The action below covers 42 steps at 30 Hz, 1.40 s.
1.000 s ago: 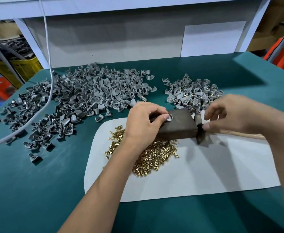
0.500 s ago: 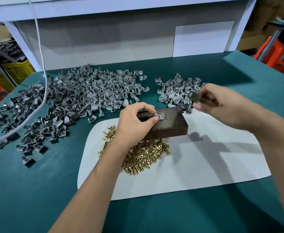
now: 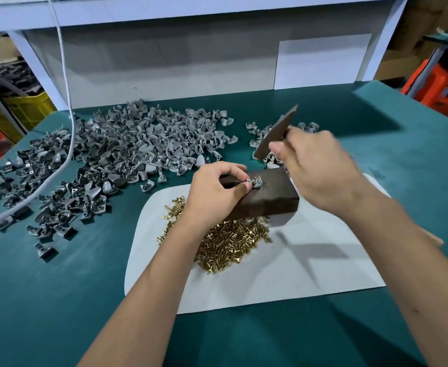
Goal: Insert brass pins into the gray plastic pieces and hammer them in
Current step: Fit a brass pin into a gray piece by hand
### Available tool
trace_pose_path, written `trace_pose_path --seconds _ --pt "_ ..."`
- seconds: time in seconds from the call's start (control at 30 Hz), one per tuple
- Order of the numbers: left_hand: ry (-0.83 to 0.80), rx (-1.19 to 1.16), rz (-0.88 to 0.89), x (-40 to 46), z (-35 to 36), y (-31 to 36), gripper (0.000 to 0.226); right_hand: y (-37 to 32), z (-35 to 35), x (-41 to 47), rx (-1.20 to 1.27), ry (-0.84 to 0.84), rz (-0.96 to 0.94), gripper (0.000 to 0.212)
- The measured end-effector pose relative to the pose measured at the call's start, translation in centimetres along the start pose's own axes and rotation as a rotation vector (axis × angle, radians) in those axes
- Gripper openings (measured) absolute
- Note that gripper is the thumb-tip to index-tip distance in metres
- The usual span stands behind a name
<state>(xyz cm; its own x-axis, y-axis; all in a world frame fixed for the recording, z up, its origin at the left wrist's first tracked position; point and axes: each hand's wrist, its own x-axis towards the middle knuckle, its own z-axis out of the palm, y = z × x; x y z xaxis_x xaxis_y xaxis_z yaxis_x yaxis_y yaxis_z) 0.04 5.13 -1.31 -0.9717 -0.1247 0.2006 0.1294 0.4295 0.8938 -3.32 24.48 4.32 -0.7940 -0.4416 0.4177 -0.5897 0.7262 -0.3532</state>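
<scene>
Shiny brass pins (image 3: 230,241), matt block (image 3: 270,197)

Small assembly workshop or factory station. Green-covered bench (image 3: 58,300) carried bulk heaps of gray plastic pieces (image 3: 143,144) and loose brass pins (image 3: 230,242); yellow crates (image 3: 29,109), cardboard boxes (image 3: 416,25) and an orange stool (image 3: 440,83) stood behind.

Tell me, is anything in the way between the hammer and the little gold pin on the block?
Nothing visible is. The right hand holds the hammer raised above the dark block. The brass pin stands in the gray piece on top. The left hand pinches that piece from the side, with fingertips very close.
</scene>
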Motion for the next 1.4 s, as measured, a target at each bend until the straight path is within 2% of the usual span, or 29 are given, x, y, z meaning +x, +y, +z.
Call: trace_pose_path --seconds 0.1,0.17,0.27,0.3,0.4,0.47,0.5,0.6,0.63,0.73,0.77,0.83,0.93,0.97,1.07,1.13,1.23,1.27,1.37,1.4 --pt "0.006 -0.005 -0.002 -0.1 0.0 0.1 0.017 0.4 0.6 0.0 -0.137 -0.266 0.086 0.038" --pt "0.008 0.003 -0.005 -0.1 0.0 0.1 0.018 0.4 -0.4 0.5 -0.148 -0.228 0.088 0.041" --pt "0.001 0.005 -0.009 0.0 0.0 0.0 0.018 0.0 -0.8 0.6 -0.018 0.041 0.041 0.037" --pt "0.0 0.003 -0.011 0.0 0.0 0.1 0.018 -0.5 -0.5 0.5 -0.03 0.036 0.037 0.034" --pt "0.006 -0.008 -0.026 -0.2 0.0 0.3 0.02 -0.9 0.5 -0.2 -0.152 -0.279 0.115 0.032" --pt "0.007 -0.004 -0.035 -0.2 0.0 0.4 0.02 -0.8 -0.4 0.2 -0.244 -0.318 0.101 0.034" --pt "0.006 -0.003 -0.038 -0.2 0.0 0.3 0.019 -0.7 -1.0 0.4 -0.243 -0.271 0.096 0.035" --pt "0.007 0.011 -0.024 -0.2 -0.1 0.3 0.019 -1.1 -1.5 0.3 -0.102 0.044 0.062 0.028" --pt "0.006 0.009 -0.023 -0.2 -0.1 0.4 0.019 -1.6 -1.2 0.2 -0.107 0.05 0.06 0.027" --pt "0.004 -0.02 -0.041 -0.3 -0.1 0.5 0.016 -2.3 0.0 -0.4 -0.225 -0.305 0.114 0.029" --pt "0.001 -0.017 -0.042 -0.3 0.0 0.5 0.016 -2.2 -0.3 -0.3 -0.246 -0.341 0.128 0.029" --pt "-0.001 -0.008 -0.039 -0.3 -0.1 0.5 0.016 -2.1 -1.2 0.1 -0.283 -0.258 0.112 0.027" --pt "0.006 0.017 -0.034 -0.1 -0.1 0.4 0.015 -2.6 -1.5 0.3 -0.181 -0.006 0.113 0.028" --pt "0.006 0.013 -0.035 -0.1 -0.1 0.4 0.014 -2.9 -1.2 0.3 -0.159 -0.038 0.109 0.03" --pt "-0.005 -0.039 -0.062 -0.3 0.0 0.6 0.011 -3.4 -0.3 0.0 -0.243 -0.332 0.13 0.027" --pt "-0.006 -0.039 -0.072 -0.3 -0.1 0.7 0.01 -3.1 -1.2 0.5 -0.3 -0.317 0.109 0.025" --pt "-0.004 -0.009 -0.071 -0.3 -0.1 0.7 0.01 -3.0 -1.6 0.5 -0.197 -0.056 0.132 0.028" --pt "-0.002 -0.01 -0.071 -0.3 -0.1 0.7 0.009 -3.2 -1.2 0.3 -0.158 -0.052 0.137 0.03" --pt "-0.007 -0.045 -0.081 -0.4 -0.1 0.9 0.007 -3.6 0.0 -0.2 -0.215 -0.29 0.168 0.031" --pt "-0.01 -0.046 -0.083 -0.5 -0.1 1.0 0.008 -3.5 -0.3 0.0 -0.255 -0.312 0.168 0.029"
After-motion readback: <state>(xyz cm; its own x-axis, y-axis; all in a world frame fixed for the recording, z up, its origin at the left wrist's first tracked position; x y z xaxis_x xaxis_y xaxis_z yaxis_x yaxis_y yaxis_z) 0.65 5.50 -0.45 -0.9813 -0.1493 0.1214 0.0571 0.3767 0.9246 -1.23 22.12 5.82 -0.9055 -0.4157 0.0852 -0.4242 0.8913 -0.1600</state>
